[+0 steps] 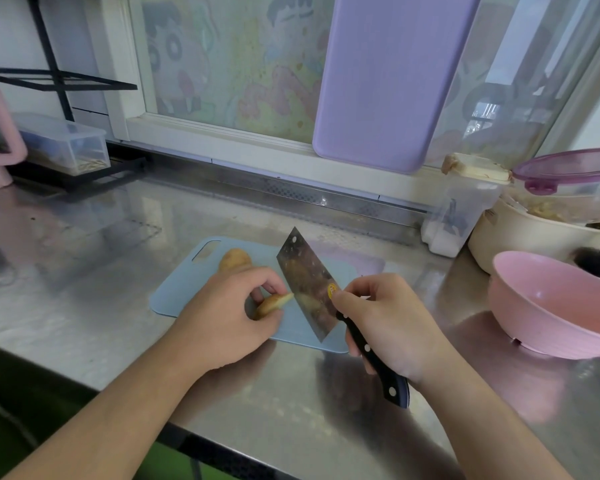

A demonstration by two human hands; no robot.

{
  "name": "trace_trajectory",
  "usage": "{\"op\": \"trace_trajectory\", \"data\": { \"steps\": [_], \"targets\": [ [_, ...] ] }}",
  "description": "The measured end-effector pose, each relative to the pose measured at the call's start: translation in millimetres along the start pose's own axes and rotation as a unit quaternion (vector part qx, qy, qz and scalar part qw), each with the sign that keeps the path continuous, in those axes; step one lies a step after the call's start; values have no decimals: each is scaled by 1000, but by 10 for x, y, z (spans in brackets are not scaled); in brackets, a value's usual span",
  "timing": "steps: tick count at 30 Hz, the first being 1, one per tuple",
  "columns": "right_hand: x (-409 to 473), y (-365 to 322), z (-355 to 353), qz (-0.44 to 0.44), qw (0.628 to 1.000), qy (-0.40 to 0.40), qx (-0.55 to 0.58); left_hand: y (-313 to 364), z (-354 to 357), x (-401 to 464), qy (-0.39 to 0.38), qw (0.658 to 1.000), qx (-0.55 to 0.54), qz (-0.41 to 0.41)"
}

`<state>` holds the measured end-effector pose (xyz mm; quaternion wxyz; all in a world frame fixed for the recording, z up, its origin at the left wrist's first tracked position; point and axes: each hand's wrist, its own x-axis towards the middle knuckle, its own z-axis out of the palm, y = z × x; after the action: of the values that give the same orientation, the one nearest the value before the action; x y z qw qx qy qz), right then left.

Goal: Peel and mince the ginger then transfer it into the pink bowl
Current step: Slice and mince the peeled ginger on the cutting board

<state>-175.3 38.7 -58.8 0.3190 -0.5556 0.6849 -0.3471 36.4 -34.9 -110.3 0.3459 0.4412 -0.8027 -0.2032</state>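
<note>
Your left hand (229, 317) pinches the ginger piece (272, 304) on the blue cutting board (174, 289); your right hand (388, 323) grips the cleaver (309, 285). Shave thin, blade angled away, fingertips tucked back. The pink bowl (551, 306) waits right.

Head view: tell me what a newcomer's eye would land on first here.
First, the cleaver at the centre, gripped by the right hand, its blade against a piece of ginger that the left hand pinches over the blue cutting board. Next, the pink bowl on the steel counter at the right, and the purple board leaning against the window behind.
</note>
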Motion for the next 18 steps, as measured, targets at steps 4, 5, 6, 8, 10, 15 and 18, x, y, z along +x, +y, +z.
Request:
{"op": "trace_trajectory", "data": {
  "steps": [4, 5, 6, 8, 10, 15, 18],
  "targets": [
    [-6, 1, 0, 0, 1000, 0, -1, -35, 4, 9, 15, 1000, 7, -9],
    [-5, 2, 3, 0, 1000, -1, -1, -49, 10, 17, 27, 999, 20, -8],
    [-6, 0, 4, -2, 1000, 0, -2, -63, 17, 28, 38, 999, 36, -3],
    [-5, -4, 7, -5, 1000, 1, -4, -77, 31, 51, 51, 997, 54, 14],
    [-7, -8, 13, -9, 1000, 2, -6, -76, 36, 53, 51, 997, 48, 23],
    [-2, -11, 15, -6, 1000, 0, -3, -43, 27, 5, 30, 999, -2, 43],
    [-2, -10, 12, -6, 1000, -2, -5, -42, 12, 7, 2, 998, -27, 52]
  ]
}}
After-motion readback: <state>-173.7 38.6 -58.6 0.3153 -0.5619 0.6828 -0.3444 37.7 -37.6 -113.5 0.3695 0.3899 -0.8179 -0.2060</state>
